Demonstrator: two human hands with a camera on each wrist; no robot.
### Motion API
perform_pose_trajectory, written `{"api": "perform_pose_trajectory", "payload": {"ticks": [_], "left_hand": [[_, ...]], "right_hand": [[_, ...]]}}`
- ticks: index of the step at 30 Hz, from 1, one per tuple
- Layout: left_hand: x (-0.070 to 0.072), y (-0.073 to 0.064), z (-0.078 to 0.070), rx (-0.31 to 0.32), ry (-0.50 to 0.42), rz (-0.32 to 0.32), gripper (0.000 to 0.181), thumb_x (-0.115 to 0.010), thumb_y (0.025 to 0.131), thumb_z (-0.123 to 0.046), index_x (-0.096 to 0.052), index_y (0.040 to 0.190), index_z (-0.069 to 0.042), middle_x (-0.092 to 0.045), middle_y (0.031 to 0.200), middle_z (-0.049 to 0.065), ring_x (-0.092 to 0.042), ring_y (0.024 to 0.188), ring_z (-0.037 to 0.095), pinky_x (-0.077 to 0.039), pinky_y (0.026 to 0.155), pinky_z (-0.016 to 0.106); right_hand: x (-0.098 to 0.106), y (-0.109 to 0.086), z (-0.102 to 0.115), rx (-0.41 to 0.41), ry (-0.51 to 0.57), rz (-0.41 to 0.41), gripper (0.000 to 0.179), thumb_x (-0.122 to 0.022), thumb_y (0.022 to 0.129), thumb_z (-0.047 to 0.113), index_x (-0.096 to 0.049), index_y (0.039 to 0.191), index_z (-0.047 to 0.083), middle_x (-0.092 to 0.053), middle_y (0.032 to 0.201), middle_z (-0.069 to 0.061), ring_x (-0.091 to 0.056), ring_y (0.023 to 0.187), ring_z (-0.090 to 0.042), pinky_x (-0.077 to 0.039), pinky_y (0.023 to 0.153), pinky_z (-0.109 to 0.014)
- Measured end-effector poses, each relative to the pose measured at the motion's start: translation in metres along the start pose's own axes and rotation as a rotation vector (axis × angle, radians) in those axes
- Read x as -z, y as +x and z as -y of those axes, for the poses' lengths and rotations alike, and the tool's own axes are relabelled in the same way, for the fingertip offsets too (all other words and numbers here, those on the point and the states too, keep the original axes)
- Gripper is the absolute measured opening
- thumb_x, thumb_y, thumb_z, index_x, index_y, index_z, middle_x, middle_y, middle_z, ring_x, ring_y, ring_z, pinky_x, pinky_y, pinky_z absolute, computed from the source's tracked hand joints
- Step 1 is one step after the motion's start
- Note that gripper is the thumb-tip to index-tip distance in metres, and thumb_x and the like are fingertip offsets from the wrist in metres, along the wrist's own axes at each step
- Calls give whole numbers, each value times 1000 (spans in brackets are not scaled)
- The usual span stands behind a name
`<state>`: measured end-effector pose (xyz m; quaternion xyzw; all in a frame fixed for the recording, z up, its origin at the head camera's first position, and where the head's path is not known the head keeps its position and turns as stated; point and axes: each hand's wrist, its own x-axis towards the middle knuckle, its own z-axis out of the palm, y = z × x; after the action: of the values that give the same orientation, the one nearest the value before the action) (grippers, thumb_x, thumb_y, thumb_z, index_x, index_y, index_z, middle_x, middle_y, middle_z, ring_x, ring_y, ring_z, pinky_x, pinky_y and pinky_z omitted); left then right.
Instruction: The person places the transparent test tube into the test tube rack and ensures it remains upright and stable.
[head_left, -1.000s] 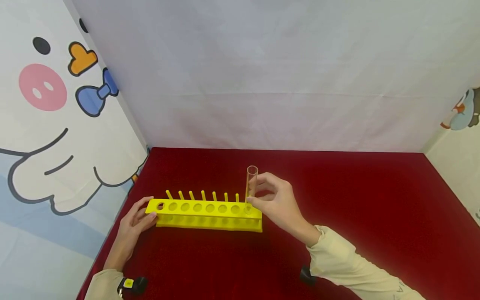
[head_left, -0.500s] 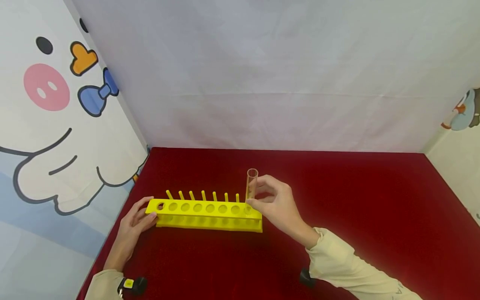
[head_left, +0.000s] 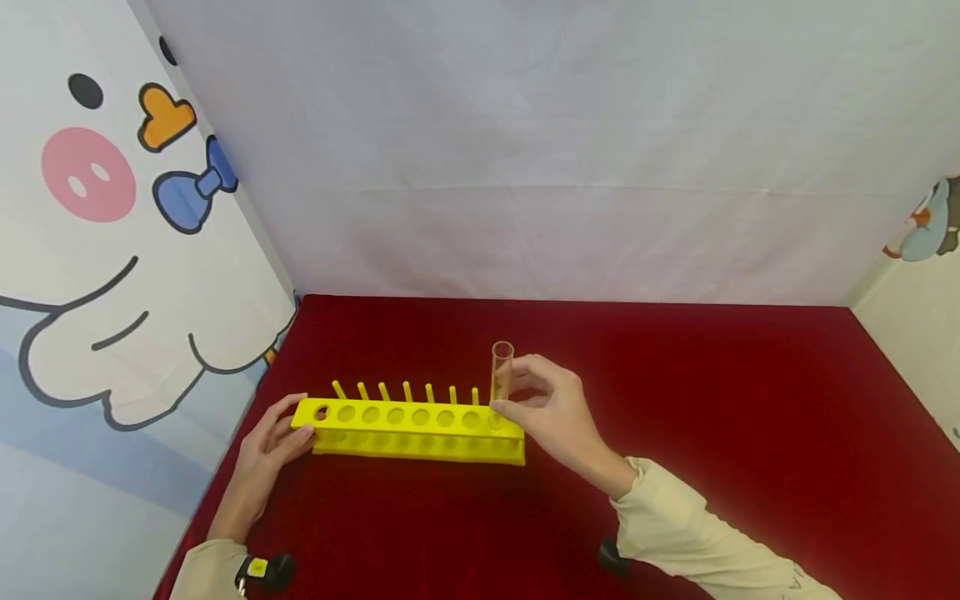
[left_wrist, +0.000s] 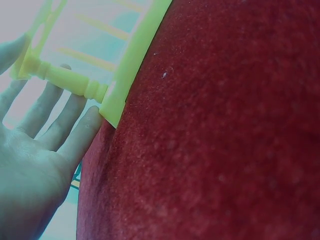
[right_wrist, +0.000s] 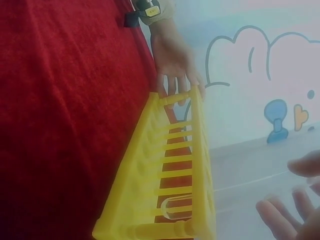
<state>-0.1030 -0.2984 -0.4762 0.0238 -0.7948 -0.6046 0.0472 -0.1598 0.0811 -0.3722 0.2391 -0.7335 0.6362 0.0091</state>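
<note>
A yellow test tube rack [head_left: 407, 426] stands on the dark red cloth, its row of holes facing up. My left hand [head_left: 261, 458] holds the rack's left end, with the thumb at the front and the fingers by the end post. Over the right end, my right hand [head_left: 558, 410] pinches a clear glass test tube [head_left: 502, 371] between thumb and fingers. The tube is upright and passes through the rightmost hole. In the right wrist view its rounded bottom [right_wrist: 172, 207] shows between the rack's upper and lower plates.
Several yellow pegs [head_left: 429, 392] rise along the rack's back edge. The red cloth [head_left: 720, 400] covers the table. A pale curtain [head_left: 570, 167] hangs behind it, and a cartoon-printed panel [head_left: 112, 275] stands at the left.
The test tube has sunk slightly further through the rack's rightmost hole, and my right hand has come down a little with it. My left hand and the rack stay in place.
</note>
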Motion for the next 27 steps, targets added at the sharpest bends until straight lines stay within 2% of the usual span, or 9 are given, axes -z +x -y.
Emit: {"api": "perform_pose_trajectory", "payload": {"ticks": [3,13,21,27], "left_hand": [[-3,0,0,6,3,-9,52,-53,98,-17,-34,146,-17,-55,127,4,-62,103,11,-49,85,21],[-10,3,-1,27,11,-40,53,-53,97,-18,-33,146,-16,-52,131,12,-61,103,11,-49,84,20],[-10,3,-2,33,13,-41,52,-53,98,-18,-33,146,-17,-53,130,9,-61,103,10,-49,84,19],[-9,3,-2,28,0,-40,52,-52,98,-17,-33,146,-15,-54,128,7,-61,103,10,-49,84,20]], "right_hand": [[3,1,5,-8,-11,11,21,-71,76,-11,-62,95,-5,-63,91,-21,-64,83,-35,-57,67,-34],[11,9,-3,-18,-8,31,22,-72,77,-8,-63,96,-4,-63,93,-20,-64,84,-34,-56,68,-30],[10,8,-4,-14,-11,32,22,-72,77,-8,-63,96,-5,-64,93,-21,-64,83,-34,-57,68,-32],[9,8,-3,-32,-14,35,22,-73,77,-7,-63,96,-7,-63,94,-23,-64,84,-35,-57,68,-38]]}}
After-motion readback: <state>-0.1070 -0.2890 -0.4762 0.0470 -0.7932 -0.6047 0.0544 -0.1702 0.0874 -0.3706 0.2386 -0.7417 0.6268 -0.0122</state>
